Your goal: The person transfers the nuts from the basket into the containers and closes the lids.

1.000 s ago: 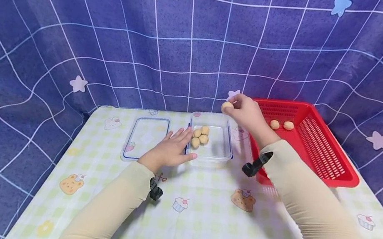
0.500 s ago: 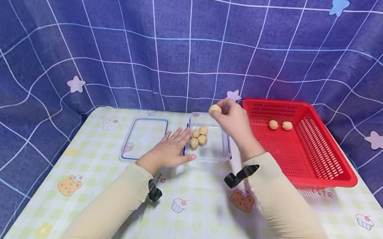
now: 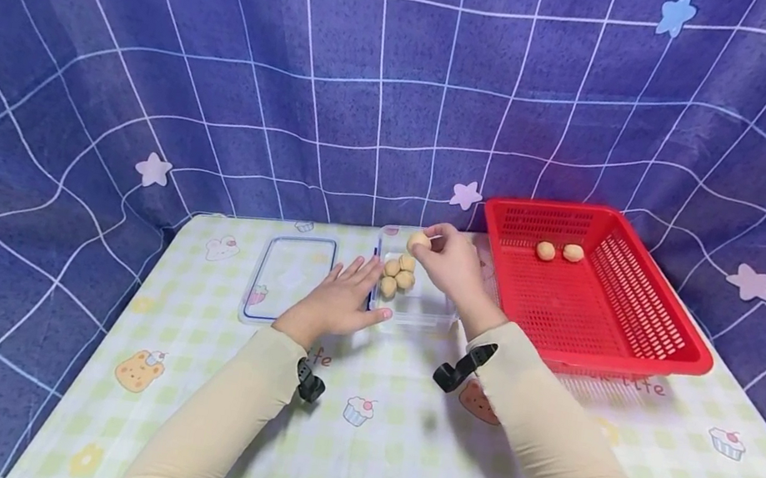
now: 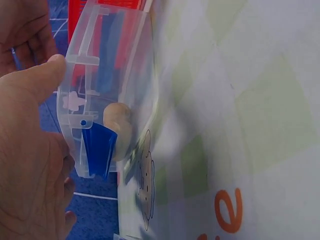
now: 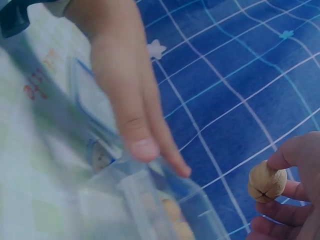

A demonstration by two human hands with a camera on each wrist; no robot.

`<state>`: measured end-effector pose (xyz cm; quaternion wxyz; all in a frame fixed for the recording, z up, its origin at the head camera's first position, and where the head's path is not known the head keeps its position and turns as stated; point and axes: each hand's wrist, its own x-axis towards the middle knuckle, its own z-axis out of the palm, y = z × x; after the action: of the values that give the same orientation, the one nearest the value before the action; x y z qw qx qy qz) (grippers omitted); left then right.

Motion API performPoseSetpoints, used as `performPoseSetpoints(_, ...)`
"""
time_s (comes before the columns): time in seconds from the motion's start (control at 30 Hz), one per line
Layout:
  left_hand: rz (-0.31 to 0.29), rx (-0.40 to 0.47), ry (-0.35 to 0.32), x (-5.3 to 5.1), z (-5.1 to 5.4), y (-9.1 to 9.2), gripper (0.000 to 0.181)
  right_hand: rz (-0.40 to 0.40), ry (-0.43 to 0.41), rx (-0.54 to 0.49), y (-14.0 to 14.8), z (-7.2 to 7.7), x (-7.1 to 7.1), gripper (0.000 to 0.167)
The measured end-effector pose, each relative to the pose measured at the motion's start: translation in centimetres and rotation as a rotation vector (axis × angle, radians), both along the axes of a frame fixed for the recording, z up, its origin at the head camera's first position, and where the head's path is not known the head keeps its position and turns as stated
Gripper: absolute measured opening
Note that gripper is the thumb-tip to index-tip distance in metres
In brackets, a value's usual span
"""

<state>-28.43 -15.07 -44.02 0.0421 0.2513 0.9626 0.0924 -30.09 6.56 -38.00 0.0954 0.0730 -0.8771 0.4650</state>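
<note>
Within the right hand [image 3: 456, 268], a nut [image 5: 265, 181] (fingertip-held).

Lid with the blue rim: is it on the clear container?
No, the lid lies flat on the tablecloth, left of the open container in the head view.

on the worktop [image 3: 285, 459], the lid [image 3: 293, 279] lies left of the container [image 3: 429, 302], the basket [image 3: 568, 312] right; four nuts [image 3: 405, 280] sit in the container's left side, two nuts [image 3: 573, 253] at the basket's back, one nut [image 3: 418, 241] in my right fingers [image 5: 287, 212] above the container.
</note>
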Motion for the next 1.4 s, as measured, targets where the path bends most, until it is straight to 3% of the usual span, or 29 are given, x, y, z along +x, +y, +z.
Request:
performPoseSetpoints(0.5,0.002,-0.015,0.021,0.2,0.1,0.1,0.086,0.022,-0.073,0.055,-0.3,-4.1,-0.9,0.039)
performPoseSetpoints(1.17,-0.005,-0.029,0.028,0.0,-0.1,0.0,0.087,0.076,-0.124,0.204,-1.5,-5.4,-0.9,0.037)
performPoseSetpoints(1.4,-0.013,-0.026,0.021,0.1,0.0,-0.1,0.086,0.090,-0.150,0.308,-1.8,-5.9,-1.1,0.035)
